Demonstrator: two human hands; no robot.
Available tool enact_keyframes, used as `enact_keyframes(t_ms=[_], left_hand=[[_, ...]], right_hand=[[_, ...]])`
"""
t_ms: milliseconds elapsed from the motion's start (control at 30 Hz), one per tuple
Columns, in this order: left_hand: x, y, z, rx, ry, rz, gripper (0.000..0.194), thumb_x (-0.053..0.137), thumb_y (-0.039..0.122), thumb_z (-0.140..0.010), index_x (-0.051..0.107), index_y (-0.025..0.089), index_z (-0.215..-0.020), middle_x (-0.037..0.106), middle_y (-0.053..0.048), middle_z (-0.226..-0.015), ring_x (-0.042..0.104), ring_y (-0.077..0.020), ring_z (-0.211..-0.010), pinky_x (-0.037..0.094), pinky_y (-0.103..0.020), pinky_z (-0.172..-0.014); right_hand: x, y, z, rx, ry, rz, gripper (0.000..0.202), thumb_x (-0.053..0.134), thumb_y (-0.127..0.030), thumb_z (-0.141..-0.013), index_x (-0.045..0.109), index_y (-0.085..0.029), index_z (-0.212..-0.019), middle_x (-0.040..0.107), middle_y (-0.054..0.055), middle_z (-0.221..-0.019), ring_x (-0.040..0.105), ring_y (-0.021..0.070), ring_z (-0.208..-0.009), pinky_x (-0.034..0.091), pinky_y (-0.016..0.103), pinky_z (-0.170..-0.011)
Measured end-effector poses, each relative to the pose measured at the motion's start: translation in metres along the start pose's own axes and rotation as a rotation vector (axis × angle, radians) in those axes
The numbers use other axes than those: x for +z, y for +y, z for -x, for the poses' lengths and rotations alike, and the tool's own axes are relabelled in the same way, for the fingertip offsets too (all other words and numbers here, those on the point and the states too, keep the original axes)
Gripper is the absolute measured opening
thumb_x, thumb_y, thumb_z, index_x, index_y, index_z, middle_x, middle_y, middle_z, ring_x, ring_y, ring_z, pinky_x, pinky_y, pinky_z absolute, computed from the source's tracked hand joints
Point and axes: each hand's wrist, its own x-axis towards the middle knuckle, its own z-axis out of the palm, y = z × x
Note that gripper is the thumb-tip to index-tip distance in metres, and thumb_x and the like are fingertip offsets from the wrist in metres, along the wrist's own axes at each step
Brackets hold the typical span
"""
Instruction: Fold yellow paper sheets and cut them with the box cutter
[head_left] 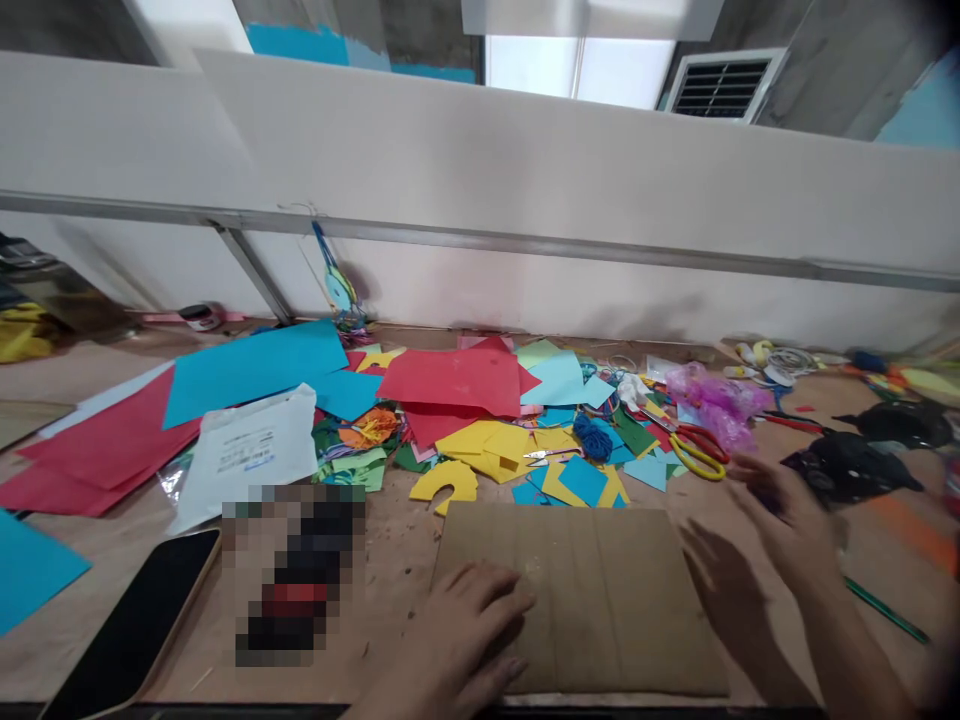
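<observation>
A flat brown cardboard sheet (pixel 600 600) lies at the front edge of the table. My left hand (pixel 469 630) rests over its left edge, fingers loosely bent and touching the board. Off the board's right side, my right hand (pixel 795 520) is slightly blurred above the table, its fingers apart. A dark patch shows inside it, and I cannot make out whether this is shadow. Nearest to its fingertips are scissors (pixel 701 452) with red and yellow handles. A yellow paper arch (pixel 444 484) lies just beyond the cardboard.
Red sheets (pixel 454 382), blue sheets (pixel 255 370) and many paper scraps cover the back. A ball of blue yarn (pixel 592 438) sits among them. To the left are a phone (pixel 139 620) and a white packet (pixel 255 450); to the right, a green pencil (pixel 886 608) and black plastic (pixel 847 465).
</observation>
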Motion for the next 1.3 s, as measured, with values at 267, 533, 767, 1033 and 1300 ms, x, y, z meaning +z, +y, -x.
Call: enact_keyframes(t_ms=[267,533,767,1033,1300], left_hand=[[-0.014,-0.021,-0.054,-0.155,-0.072,-0.238,0.059,0.066,0.033,-0.096,0.049,0.024,-0.152,0.046,-0.016,-0.161,0.042,-0.0404,-0.149,0.031,-0.066,-0.118],[-0.016,-0.032,-0.060,-0.195,-0.018,-0.260,0.044,0.064,0.042,-0.098,0.059,0.025,-0.139,0.062,-0.013,-0.134,0.058,-0.0352,-0.122,0.044,-0.052,-0.104],[-0.020,-0.042,-0.071,-0.136,-0.103,-0.107,0.041,0.042,0.049,-0.107,0.072,0.032,-0.130,0.062,-0.007,-0.114,0.066,-0.0244,-0.100,0.050,-0.031,-0.083],[-0.030,-0.042,-0.057,-0.124,-0.122,-0.298,0.036,0.048,0.039,-0.106,0.069,0.032,-0.134,0.066,-0.009,-0.113,0.064,-0.0299,-0.105,0.048,-0.039,-0.088],[-0.027,-0.017,-0.094,0.040,-0.015,-0.336,0.030,0.057,0.033,-0.104,0.069,0.027,-0.130,0.068,-0.009,-0.126,0.063,-0.0297,-0.115,0.048,-0.043,-0.096]], right_hand=[[0.134,-0.068,-0.059,-0.380,-0.498,0.280,0.052,0.068,-0.031,-0.086,0.067,-0.026,-0.138,0.063,0.015,-0.143,0.061,0.0379,-0.129,0.050,0.054,-0.108],[0.144,-0.041,-0.037,-0.363,-0.405,0.303,0.075,0.065,-0.038,-0.092,0.040,-0.026,-0.161,0.036,0.016,-0.167,0.043,0.0388,-0.148,0.043,0.055,-0.116],[0.136,-0.040,-0.039,-0.367,-0.405,0.269,0.063,0.063,-0.038,-0.095,0.050,-0.023,-0.154,0.050,0.016,-0.157,0.049,0.0362,-0.143,0.043,0.052,-0.116],[0.155,-0.052,-0.052,-0.265,-0.414,0.179,0.048,0.074,-0.023,-0.081,0.074,-0.030,-0.129,0.074,0.010,-0.120,0.068,0.0327,-0.109,0.052,0.041,-0.092],[0.158,-0.066,-0.103,-0.109,-0.230,-0.213,0.033,0.066,-0.039,-0.082,0.078,-0.023,-0.108,0.077,0.005,-0.098,0.068,0.0248,-0.088,0.055,0.036,-0.077]])
